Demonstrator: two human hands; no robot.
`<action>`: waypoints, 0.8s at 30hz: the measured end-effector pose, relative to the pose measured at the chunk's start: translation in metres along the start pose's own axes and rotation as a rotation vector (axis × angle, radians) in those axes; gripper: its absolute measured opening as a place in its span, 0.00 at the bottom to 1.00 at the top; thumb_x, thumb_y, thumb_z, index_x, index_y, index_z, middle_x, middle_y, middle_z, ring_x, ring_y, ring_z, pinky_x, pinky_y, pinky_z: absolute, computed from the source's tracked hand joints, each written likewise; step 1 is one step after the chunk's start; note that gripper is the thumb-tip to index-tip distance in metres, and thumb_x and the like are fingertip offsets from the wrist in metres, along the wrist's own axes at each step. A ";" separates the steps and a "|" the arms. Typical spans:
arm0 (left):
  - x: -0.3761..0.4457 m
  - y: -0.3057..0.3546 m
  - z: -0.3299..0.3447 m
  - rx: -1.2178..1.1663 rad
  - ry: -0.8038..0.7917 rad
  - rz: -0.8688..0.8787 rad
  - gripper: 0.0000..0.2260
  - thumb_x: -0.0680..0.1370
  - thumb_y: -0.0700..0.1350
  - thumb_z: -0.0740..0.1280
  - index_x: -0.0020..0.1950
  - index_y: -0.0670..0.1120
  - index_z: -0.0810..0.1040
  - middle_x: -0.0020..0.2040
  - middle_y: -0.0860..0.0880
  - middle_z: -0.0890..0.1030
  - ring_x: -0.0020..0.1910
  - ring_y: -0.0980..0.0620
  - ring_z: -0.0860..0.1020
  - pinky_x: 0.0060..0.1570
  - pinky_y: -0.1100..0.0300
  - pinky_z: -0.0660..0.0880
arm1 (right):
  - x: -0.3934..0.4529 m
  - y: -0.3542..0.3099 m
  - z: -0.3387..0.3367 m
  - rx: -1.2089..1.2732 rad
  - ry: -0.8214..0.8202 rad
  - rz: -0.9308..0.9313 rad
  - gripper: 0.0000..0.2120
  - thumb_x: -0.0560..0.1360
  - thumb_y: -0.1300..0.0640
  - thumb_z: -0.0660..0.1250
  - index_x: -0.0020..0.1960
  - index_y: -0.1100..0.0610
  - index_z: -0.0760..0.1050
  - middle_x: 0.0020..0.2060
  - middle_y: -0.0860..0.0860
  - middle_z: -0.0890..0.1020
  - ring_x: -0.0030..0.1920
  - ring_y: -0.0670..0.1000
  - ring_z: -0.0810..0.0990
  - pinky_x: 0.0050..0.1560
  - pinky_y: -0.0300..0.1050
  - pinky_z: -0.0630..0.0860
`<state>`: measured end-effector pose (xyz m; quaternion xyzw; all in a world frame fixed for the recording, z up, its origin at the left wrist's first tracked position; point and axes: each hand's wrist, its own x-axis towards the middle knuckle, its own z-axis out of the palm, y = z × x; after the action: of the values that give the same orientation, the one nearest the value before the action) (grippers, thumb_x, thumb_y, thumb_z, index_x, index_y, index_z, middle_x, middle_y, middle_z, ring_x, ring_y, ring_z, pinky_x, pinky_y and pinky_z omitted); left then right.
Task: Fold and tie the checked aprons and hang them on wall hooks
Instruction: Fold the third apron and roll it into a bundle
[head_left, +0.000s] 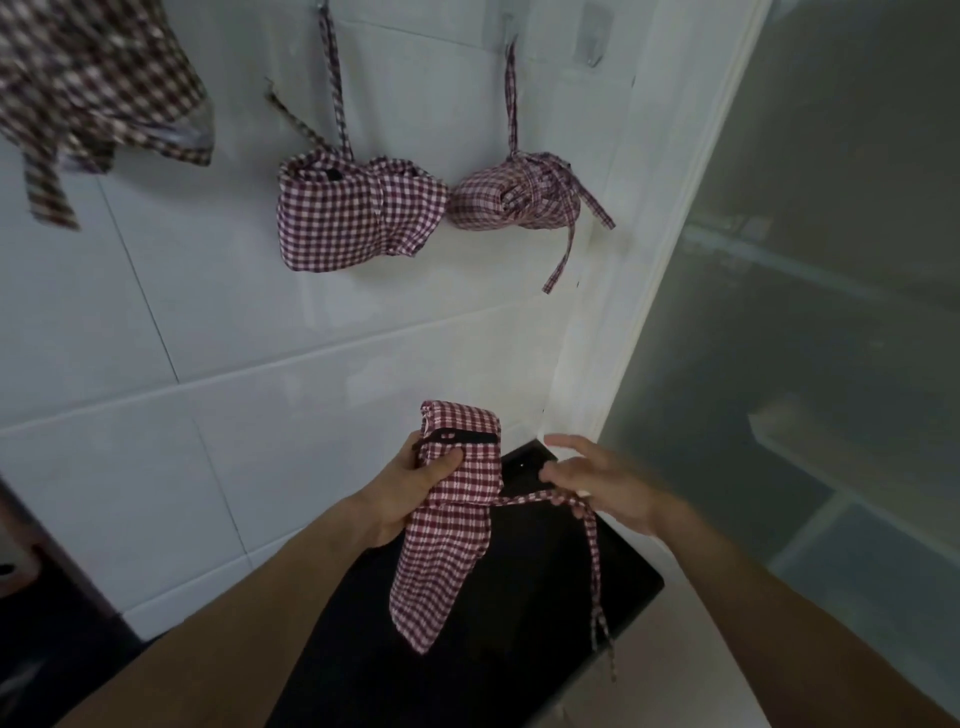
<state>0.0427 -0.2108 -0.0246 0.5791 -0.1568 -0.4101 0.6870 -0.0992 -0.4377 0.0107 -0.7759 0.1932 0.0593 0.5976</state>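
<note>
Head view: a person faces a white tiled wall (156, 322), both bare forearms reaching forward over a black surface (519, 649)
Far left: a loose checked apron (98, 88) hangs at the upper corner of the wall, blurred; one strap dangles below it
Left bundle: a folded red-and-white checked apron (353, 218) hangs against the tiles by its strap from a wall hook (322, 6) at the top edge; the hook itself is barely in view
Right bundle: a second tied apron (514, 200) hangs just beside the first, touching it, from its own hook (511, 36); two loose strap ends trail down to its right
Spare hook: a further hook (595, 36) stands bare to the right
Left hand (410, 493): fingers and thumb curled round the upper part of a rolled checked apron (452, 525), held upright above the black surface; its lower end hangs free
Strap (571, 506): runs from the roll's middle rightward, then drops
Right hand (608, 483): blurred; thumb and fingertips pinch the strap, other fingers spread loosely
Far right: a frosted glass panel (805, 312)
</note>
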 end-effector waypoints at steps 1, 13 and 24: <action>-0.001 0.001 0.000 0.010 -0.013 0.004 0.32 0.74 0.50 0.73 0.75 0.53 0.61 0.64 0.46 0.77 0.60 0.45 0.79 0.57 0.49 0.77 | 0.003 0.000 0.007 0.034 0.043 -0.018 0.49 0.56 0.30 0.78 0.71 0.45 0.66 0.58 0.53 0.80 0.56 0.51 0.82 0.53 0.42 0.77; -0.002 -0.001 0.021 0.006 -0.126 0.000 0.31 0.74 0.53 0.73 0.72 0.42 0.69 0.63 0.43 0.80 0.61 0.46 0.80 0.66 0.47 0.74 | 0.015 -0.012 0.044 0.179 0.136 -0.179 0.22 0.73 0.45 0.73 0.61 0.57 0.80 0.54 0.50 0.86 0.55 0.50 0.84 0.60 0.49 0.79; -0.014 -0.023 0.028 0.040 -0.201 -0.236 0.24 0.76 0.54 0.70 0.68 0.43 0.74 0.60 0.46 0.83 0.60 0.48 0.81 0.65 0.50 0.73 | 0.016 -0.001 0.054 0.032 0.451 -0.349 0.18 0.74 0.50 0.74 0.59 0.54 0.73 0.53 0.46 0.81 0.52 0.43 0.81 0.57 0.48 0.80</action>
<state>0.0057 -0.2188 -0.0343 0.5630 -0.1635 -0.5407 0.6033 -0.0766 -0.3897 -0.0086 -0.7816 0.1856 -0.2218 0.5527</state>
